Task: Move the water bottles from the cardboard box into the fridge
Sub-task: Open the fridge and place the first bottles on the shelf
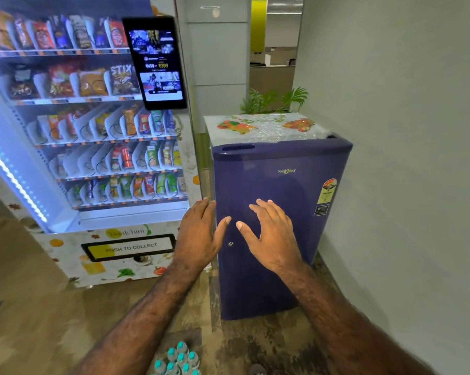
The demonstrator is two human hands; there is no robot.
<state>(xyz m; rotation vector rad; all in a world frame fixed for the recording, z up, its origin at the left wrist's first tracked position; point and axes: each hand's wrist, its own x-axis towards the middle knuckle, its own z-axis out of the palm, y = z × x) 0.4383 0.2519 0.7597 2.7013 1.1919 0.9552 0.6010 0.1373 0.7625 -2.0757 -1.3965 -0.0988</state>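
On the fridge (pixel 280 212) door (shut): "Whirlpool" logo (pixel 287 171).

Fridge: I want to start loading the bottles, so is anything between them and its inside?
Yes. The blue fridge door is closed. Both hands, left and right, are at it, empty. The bottles stand on the floor below.
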